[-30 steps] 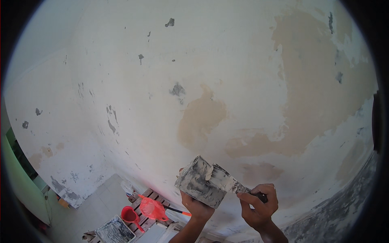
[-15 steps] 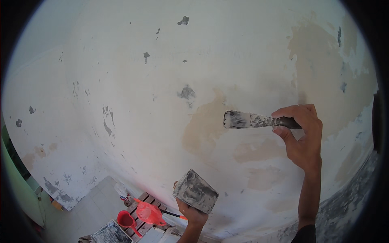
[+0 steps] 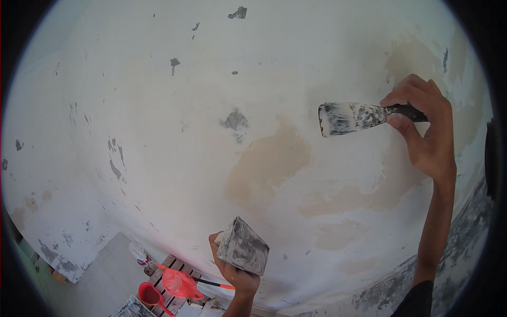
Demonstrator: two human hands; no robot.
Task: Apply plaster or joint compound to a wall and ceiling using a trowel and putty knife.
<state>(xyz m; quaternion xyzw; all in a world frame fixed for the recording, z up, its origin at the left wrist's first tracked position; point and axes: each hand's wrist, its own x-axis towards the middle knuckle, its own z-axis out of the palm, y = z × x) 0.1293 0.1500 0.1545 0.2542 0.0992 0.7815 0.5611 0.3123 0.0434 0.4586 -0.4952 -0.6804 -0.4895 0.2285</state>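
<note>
My right hand (image 3: 432,124), raised toward the upper right, grips a putty knife (image 3: 353,117) by its dark handle. The wide blade, streaked with white and grey filler, points left across the pale wall (image 3: 179,158); whether it touches the wall I cannot tell. Lower down, my left hand (image 3: 238,278) has its fingers round a filler-smeared rectangular plate (image 3: 244,249), held tilted with its coated face toward me. Its grip behind the plate is mostly hidden. Between the two hands, a beige patch (image 3: 266,158) marks the wall, with a grey chipped spot (image 3: 236,120) beside it.
Below left, a slatted wooden pallet (image 3: 173,302) bears a red plastic bag (image 3: 178,282) and a red dipper (image 3: 150,294). A smeared board (image 3: 132,308) lies near them on the tiled floor (image 3: 100,285). Rough grey surface (image 3: 459,253) runs along the lower right.
My right hand has moved up and to the right with the putty knife, away from the beige patch. The plate in my left hand has turned slightly, and the whole view has shifted a little.
</note>
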